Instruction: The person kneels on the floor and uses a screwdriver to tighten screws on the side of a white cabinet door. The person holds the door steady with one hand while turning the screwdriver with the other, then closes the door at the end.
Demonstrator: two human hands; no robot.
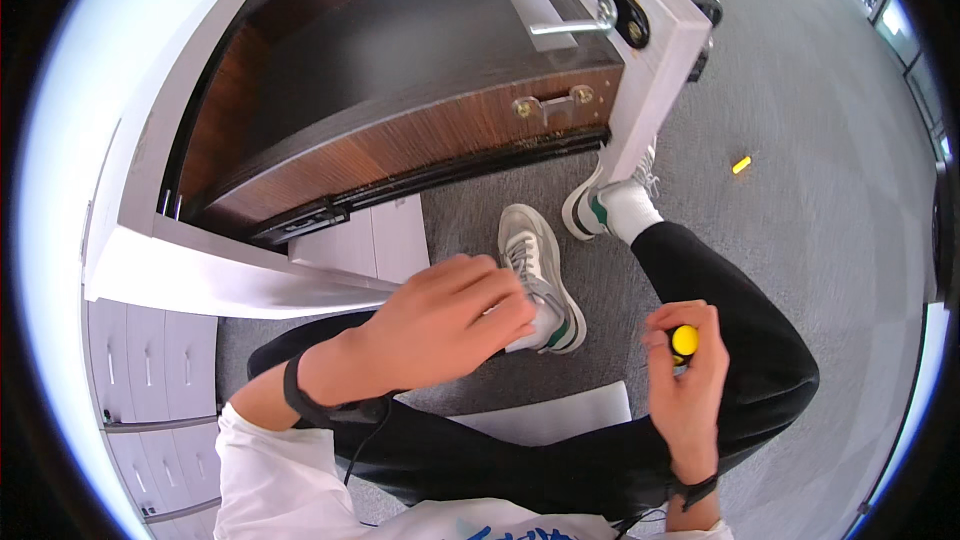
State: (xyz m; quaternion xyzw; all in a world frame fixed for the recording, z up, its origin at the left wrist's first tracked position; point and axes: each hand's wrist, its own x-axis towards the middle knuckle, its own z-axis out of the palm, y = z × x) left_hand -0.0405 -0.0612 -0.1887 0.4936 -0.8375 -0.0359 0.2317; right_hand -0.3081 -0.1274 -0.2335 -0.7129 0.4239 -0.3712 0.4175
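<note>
My left hand hovers over my lower leg in front of an open drawer. Its fingers are curled and closed, and whatever lies in them, if anything, is too hidden to name. Over my right thigh, my right hand is wrapped round a tool handle with a round yellow end and some black below it; the rest of the tool is hidden. The drawer has brown wood-grain sides and a dark bottom. On its near side is a metal bracket with two brass-coloured screws. A metal rod sticks out from a black lock plate on the pale front panel.
A black slide rail runs under the drawer's side. The pale cabinet stands at the left, with more drawer fronts below. A small yellow stick lies on the grey carpet. My shoes are under the drawer.
</note>
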